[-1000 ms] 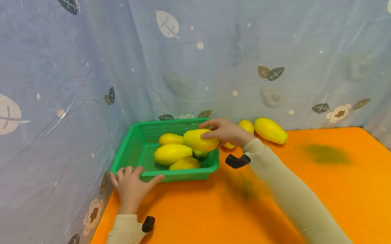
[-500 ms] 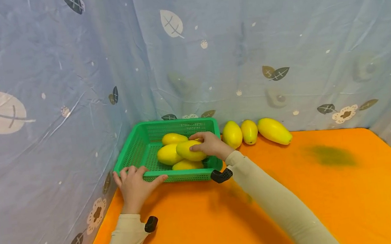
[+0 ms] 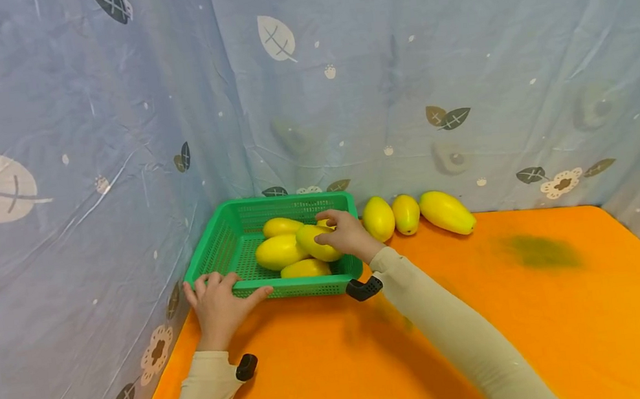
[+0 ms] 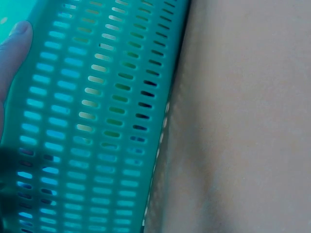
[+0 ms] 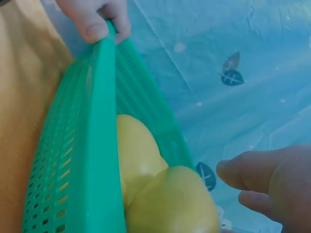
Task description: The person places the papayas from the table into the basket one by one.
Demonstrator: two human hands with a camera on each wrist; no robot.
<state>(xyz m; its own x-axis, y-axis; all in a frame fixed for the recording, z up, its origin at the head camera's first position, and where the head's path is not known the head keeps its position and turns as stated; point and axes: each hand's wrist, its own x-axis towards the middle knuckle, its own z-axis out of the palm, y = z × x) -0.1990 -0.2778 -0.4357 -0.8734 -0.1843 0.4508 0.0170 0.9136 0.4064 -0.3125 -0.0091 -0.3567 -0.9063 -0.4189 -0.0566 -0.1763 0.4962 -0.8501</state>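
Note:
A green plastic basket (image 3: 294,285) with slotted walls holds several yellow oval fruits. My left hand (image 3: 217,306) grips its front rim near the left corner, as the right wrist view also shows with the thumb (image 5: 95,30) on the outside. One fruit (image 3: 317,244) lies on top of the others at the basket's right side. Beside it is my right hand (image 3: 348,234), its fingers spread and apart from the fruit in the right wrist view. Below lie a larger fruit (image 3: 279,252) and one by the front wall (image 3: 305,268).
To the right of the basket, three more yellow fruits lie along the back: one upright oval (image 3: 379,219), a smaller one (image 3: 406,214) and a longer one (image 3: 447,212). An orange cloth (image 3: 302,364) covers the table. Patterned blue curtains (image 3: 363,104) stand behind and at the left.
My right hand has carried a fruit left into the basket, set it on the others and let go of it. My left hand has stayed on the rim.

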